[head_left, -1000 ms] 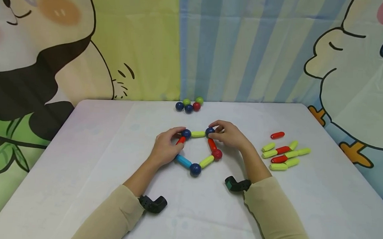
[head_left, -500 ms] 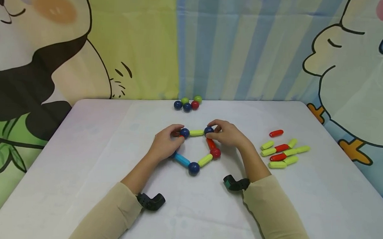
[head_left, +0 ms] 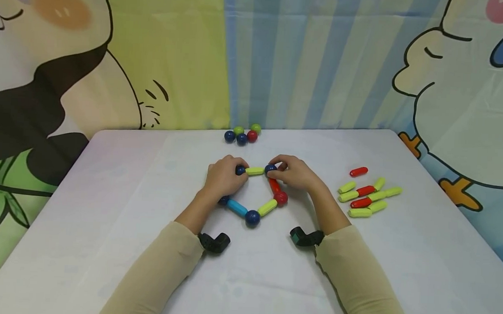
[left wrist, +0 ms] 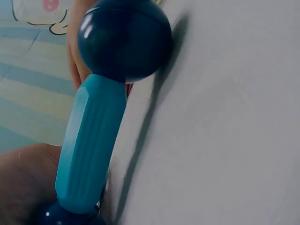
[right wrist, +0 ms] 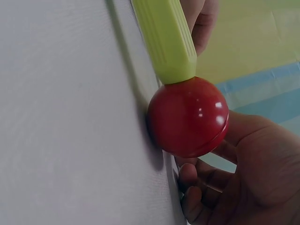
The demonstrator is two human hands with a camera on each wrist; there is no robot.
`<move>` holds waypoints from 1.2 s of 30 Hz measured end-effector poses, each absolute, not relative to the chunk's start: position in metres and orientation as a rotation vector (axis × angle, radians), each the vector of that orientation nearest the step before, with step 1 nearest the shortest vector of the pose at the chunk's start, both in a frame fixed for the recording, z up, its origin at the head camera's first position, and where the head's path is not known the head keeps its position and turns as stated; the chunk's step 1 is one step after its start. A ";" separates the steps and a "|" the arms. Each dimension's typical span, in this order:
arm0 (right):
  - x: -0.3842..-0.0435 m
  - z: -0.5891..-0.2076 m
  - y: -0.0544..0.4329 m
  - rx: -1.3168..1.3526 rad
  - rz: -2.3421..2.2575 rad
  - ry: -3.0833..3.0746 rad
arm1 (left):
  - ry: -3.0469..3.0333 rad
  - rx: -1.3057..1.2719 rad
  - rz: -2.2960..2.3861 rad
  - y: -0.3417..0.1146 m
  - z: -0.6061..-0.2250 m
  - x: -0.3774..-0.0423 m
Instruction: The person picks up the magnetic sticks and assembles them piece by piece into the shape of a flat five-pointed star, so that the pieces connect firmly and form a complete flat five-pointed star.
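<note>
A ring of balls and short rods lies on the white table. My left hand [head_left: 225,177] grips the dark blue ball [head_left: 240,170] at its far left corner. My right hand [head_left: 295,173] pinches another dark blue ball [head_left: 270,170] at the far right. Between those balls runs a yellow-green rod [head_left: 255,171]. Down the right side come a red rod [head_left: 274,186], a red ball [right wrist: 187,117] and a second yellow-green rod [right wrist: 168,42]. A near blue ball [left wrist: 124,40] joins a light blue rod [left wrist: 91,145]. The ring's left side is hidden by my left hand.
Several loose balls [head_left: 241,139], blue, green and red, sit at the table's back edge. To the right lies a group of yellow-green and red rods [head_left: 365,199], with a single red rod [head_left: 358,171] behind them. A printed cloth [head_left: 272,59] hangs behind the table.
My left hand has turned and shifted forward; its fingers now close round the far left ball, and the red rod on that side is covered. My right hand keeps its hold. The head view has shifted slightly.
</note>
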State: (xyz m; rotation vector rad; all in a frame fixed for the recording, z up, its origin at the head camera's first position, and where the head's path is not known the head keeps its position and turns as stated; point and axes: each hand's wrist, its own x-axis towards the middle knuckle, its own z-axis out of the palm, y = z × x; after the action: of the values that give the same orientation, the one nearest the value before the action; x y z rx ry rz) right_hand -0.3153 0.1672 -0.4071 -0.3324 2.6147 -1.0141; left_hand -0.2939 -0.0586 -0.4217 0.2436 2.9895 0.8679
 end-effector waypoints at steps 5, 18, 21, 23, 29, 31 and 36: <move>-0.314 -0.409 0.168 -0.338 -1.036 2.617 | 2.922 0.202 1.008 -0.064 -0.424 -0.296; -0.313 -0.410 0.163 -0.351 -1.077 2.584 | 2.869 0.177 1.097 -0.074 -0.431 -0.292; -0.312 -0.406 0.163 -0.342 -1.044 2.590 | 2.875 0.184 1.105 -0.073 -0.429 -0.292; -0.311 -0.403 0.163 -0.329 -0.999 2.588 | 2.877 0.185 1.102 -0.073 -0.428 -0.292; -0.307 -0.397 0.160 -0.325 -0.801 2.598 | 2.865 0.173 1.096 -0.071 -0.425 -0.292; -0.307 -0.397 0.158 -0.335 -0.765 2.605 | 2.863 0.171 1.097 -0.070 -0.425 -0.292; -0.307 -0.394 0.160 -0.346 -0.794 2.565 | 2.855 0.185 1.113 -0.071 -0.426 -0.294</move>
State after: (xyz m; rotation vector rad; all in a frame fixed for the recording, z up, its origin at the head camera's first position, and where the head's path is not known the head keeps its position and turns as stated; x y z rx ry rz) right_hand -0.3068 0.1604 -0.3937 -0.3460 2.5650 -0.7937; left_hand -0.2944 -0.0706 -0.4257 0.1849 2.8554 1.1132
